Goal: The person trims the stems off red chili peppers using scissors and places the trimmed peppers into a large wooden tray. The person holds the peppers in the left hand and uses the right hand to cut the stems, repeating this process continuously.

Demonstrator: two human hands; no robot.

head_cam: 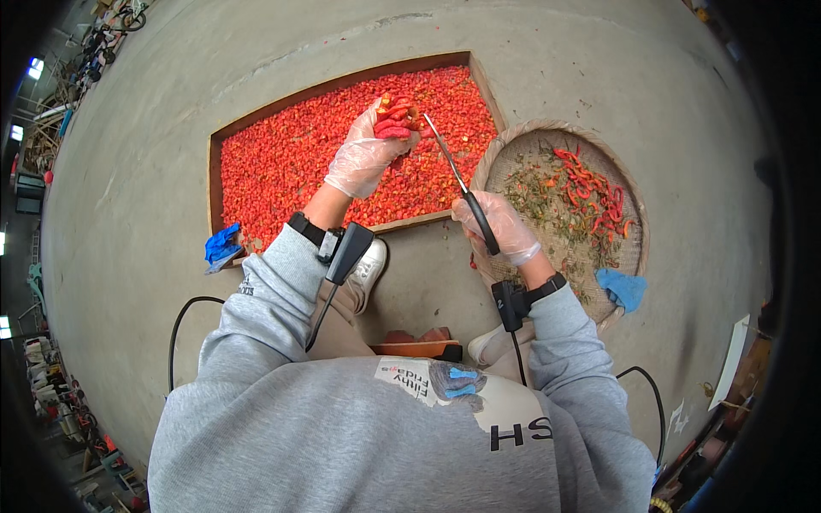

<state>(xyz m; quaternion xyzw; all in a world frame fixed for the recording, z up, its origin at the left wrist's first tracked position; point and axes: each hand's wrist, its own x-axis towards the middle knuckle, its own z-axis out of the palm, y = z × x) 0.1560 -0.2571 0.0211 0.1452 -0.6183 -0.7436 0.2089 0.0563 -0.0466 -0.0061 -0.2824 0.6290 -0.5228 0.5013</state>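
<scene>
My left hand (369,154), in a clear plastic glove, grips a bunch of red chili peppers (396,118) above a shallow wooden-framed tray (269,109). Chopped red chili pieces (301,160) cover most of that tray. A pair of scissors (455,168) with black handles is in my right hand (503,224), which is gloved the same way. The blades point up and left, their tip close to the right side of the bunch. Whether they touch a pepper I cannot tell. The fingers of the left hand partly hide the bunch.
At the right, a round woven basket (490,151) holds whole red peppers (593,192) and green stems (532,192). A blue cloth (621,290) hangs over its rim. Blue crumpled material (222,243) lies at the tray's near left corner. Cables (186,308) run from both wrist devices.
</scene>
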